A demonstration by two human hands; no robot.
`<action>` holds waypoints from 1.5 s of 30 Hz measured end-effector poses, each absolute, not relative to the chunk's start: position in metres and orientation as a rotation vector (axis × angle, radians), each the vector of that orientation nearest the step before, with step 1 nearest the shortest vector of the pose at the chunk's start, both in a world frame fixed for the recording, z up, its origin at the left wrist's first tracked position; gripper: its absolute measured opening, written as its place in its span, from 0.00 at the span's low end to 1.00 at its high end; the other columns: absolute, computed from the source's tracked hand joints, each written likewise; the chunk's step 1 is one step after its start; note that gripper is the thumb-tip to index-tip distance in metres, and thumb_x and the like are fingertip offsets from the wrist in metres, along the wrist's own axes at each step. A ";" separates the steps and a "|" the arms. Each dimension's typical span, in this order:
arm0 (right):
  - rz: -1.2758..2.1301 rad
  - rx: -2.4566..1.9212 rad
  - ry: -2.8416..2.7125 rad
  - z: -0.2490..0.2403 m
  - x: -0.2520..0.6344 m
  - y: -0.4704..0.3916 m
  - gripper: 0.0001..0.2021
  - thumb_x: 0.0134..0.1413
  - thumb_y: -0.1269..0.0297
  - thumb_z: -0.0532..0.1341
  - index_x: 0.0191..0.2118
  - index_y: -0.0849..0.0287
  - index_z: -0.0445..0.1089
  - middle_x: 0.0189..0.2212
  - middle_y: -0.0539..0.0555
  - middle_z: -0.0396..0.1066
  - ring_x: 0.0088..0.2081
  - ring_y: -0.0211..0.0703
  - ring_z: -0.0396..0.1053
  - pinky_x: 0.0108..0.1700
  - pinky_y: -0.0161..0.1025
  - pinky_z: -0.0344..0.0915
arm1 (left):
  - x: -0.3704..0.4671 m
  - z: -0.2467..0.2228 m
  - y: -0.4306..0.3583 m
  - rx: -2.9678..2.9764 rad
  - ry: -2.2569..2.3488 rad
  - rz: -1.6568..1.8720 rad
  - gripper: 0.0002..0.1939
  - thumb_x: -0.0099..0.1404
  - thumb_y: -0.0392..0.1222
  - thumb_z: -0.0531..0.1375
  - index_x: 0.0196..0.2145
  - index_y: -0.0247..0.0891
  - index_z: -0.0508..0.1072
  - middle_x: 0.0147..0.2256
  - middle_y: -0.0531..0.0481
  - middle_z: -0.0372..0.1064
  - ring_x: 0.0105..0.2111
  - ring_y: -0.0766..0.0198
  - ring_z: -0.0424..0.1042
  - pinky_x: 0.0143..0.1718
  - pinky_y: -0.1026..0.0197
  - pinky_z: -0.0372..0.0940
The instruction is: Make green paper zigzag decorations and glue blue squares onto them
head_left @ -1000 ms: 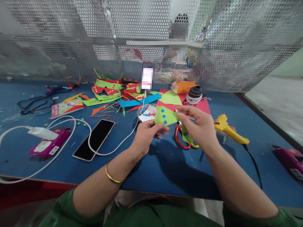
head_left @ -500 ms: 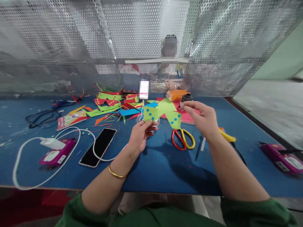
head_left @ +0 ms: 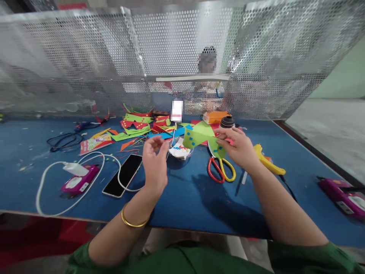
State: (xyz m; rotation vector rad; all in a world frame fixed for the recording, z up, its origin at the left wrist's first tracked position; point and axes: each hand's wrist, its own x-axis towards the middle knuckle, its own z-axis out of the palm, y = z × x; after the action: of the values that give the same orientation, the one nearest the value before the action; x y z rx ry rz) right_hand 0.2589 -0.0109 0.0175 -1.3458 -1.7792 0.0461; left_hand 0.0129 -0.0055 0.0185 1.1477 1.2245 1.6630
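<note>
Between thumb and fingers, my right hand [head_left: 238, 148] holds a green paper mask [head_left: 195, 137] dotted with blue squares, by its right part. My left hand [head_left: 155, 163] is raised to the left of the mask, apart from it, with thumb and fingertips drawn close together; whether something small is between them cannot be made out. Below the mask lie scissors [head_left: 216, 170] with one red and one yellow handle, their blades partly hidden by it. A bowl [head_left: 180, 153] with white paper and small coloured bits stands between my hands.
Finished-looking paper masks [head_left: 134, 124] and strips lie at the back left. A phone [head_left: 124, 177], white cable and purple power strip [head_left: 81, 180] are at left. At right are a yellow glue gun [head_left: 268, 161], a black-capped bottle [head_left: 227, 121] and another purple strip [head_left: 342, 196].
My left hand has let go of the mask and moved left, uncovering the bowl. My right hand has taken hold of the mask, which has shifted slightly right.
</note>
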 end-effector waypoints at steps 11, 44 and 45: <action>-0.200 -1.241 -1.877 0.018 0.227 -0.025 0.14 0.64 0.65 0.57 0.53 0.56 0.69 0.40 0.55 0.80 0.46 0.49 0.76 0.64 0.58 0.55 | 0.040 0.068 0.038 2.495 0.970 0.736 0.04 0.57 0.39 0.67 0.27 0.45 0.83 0.23 0.49 0.75 0.29 0.56 0.72 0.40 0.55 0.60; -0.307 -1.357 -2.103 -0.053 0.229 -0.037 0.08 0.68 0.64 0.55 0.47 0.57 0.70 0.35 0.53 0.80 0.34 0.44 0.77 0.54 0.49 0.64 | -0.168 0.006 0.264 2.339 2.224 0.491 0.22 0.66 0.42 0.55 0.55 0.42 0.78 0.52 0.44 0.77 0.53 0.47 0.72 0.49 0.55 0.61; -0.317 -1.354 -2.110 -0.054 0.229 -0.037 0.08 0.68 0.64 0.54 0.47 0.58 0.69 0.34 0.53 0.80 0.34 0.44 0.77 0.54 0.49 0.65 | -0.170 0.006 0.265 2.337 2.228 0.475 0.22 0.66 0.42 0.55 0.55 0.43 0.78 0.52 0.45 0.77 0.53 0.47 0.71 0.49 0.55 0.61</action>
State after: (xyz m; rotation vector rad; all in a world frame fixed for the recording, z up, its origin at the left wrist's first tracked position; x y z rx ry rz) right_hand 0.2289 -0.0365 -0.0535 -1.3537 -2.1098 -0.3170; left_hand -0.1695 0.2646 0.0061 2.3373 2.2284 0.4749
